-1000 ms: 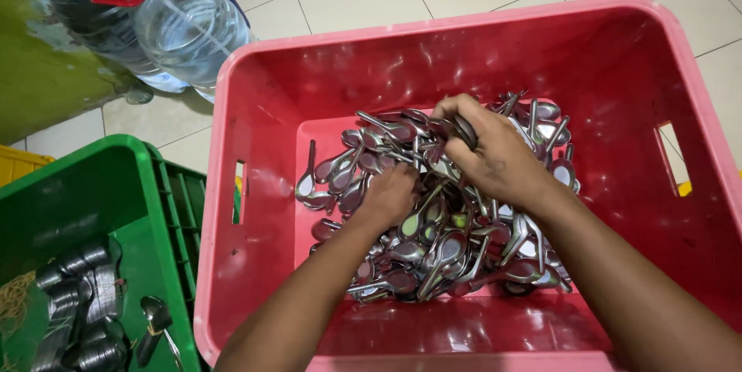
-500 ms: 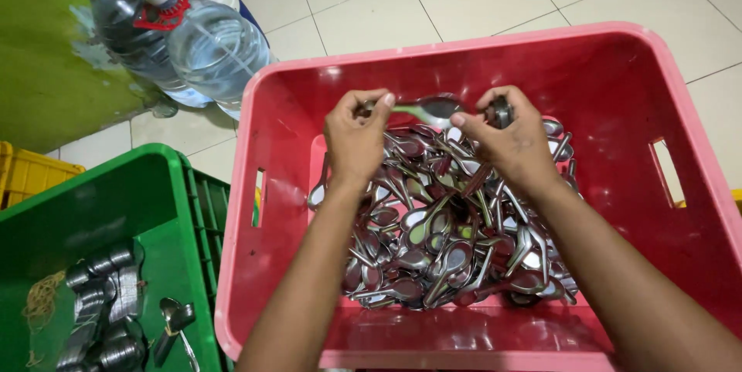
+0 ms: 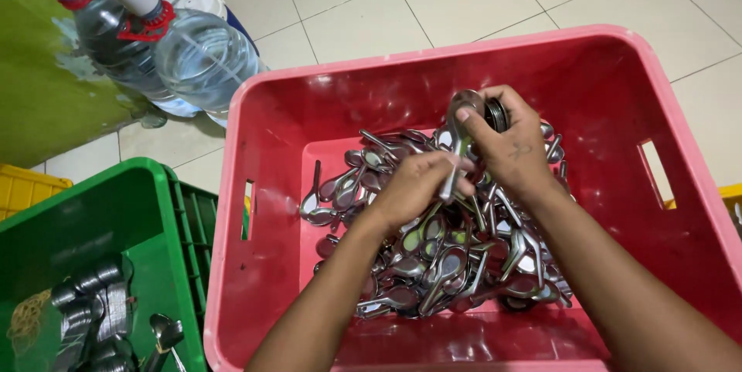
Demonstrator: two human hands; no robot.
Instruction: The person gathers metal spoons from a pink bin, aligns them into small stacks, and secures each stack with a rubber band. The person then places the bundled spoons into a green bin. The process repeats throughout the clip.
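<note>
A red plastic crate (image 3: pixel 294 117) holds a heap of several metal soup spoons (image 3: pixel 433 264). Both my hands are raised just above the heap. My right hand (image 3: pixel 514 148) grips a stacked bunch of spoons (image 3: pixel 487 109) by their bowls. My left hand (image 3: pixel 413 186) pinches the handle of one spoon (image 3: pixel 456 152) whose bowl lies against that bunch. My forearms reach in over the crate's near rim.
A green crate (image 3: pixel 116 217) at the left holds banded bundles of spoons (image 3: pixel 93 302) and a loose spoon (image 3: pixel 164 333). Large clear water bottles (image 3: pixel 193 55) stand on the tiled floor behind it. A yellow crate edge (image 3: pixel 23 186) shows at far left.
My hands came off the heap and rose with spoons in them. They have drawn together, and the left hand now sets one spoon against the bunch in the right hand.
</note>
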